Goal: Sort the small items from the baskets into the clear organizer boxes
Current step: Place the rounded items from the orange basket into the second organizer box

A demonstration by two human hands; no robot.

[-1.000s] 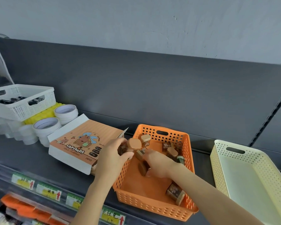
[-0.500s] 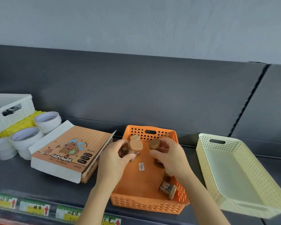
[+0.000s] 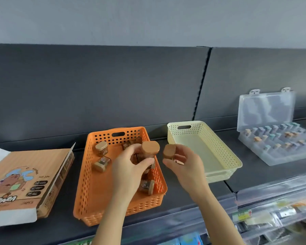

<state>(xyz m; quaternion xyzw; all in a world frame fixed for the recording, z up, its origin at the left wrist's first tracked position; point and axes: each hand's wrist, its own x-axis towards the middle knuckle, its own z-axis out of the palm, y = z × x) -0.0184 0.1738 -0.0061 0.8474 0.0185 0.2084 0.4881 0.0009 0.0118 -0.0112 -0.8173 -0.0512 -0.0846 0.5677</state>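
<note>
An orange basket (image 3: pixel 88 174) sits on the dark shelf with several small brown-capped stamp jars in it, such as one jar (image 3: pixel 101 148) at its far left. Above the basket's right side, my left hand (image 3: pixel 129 170) grips a few of these jars, one brown cap (image 3: pixel 150 147) facing up. My right hand (image 3: pixel 184 167) holds another brown-capped jar (image 3: pixel 169 152) just right of the basket's rim. A clear organizer box (image 3: pixel 279 151) stands open at the far right, its compartments partly filled with small capped items.
An empty cream basket (image 3: pixel 224 156) lies between the orange basket and the organizer. A capybara-printed carton (image 3: pixel 25 181) lies at the left, lid ajar. The shelf's front edge carries price labels, and packaged goods hang below at the right.
The view has swung right, bringing the organizer box into sight. Both hands have lifted out of the orange basket with jars; my right hand has moved past the basket's right rim.
</note>
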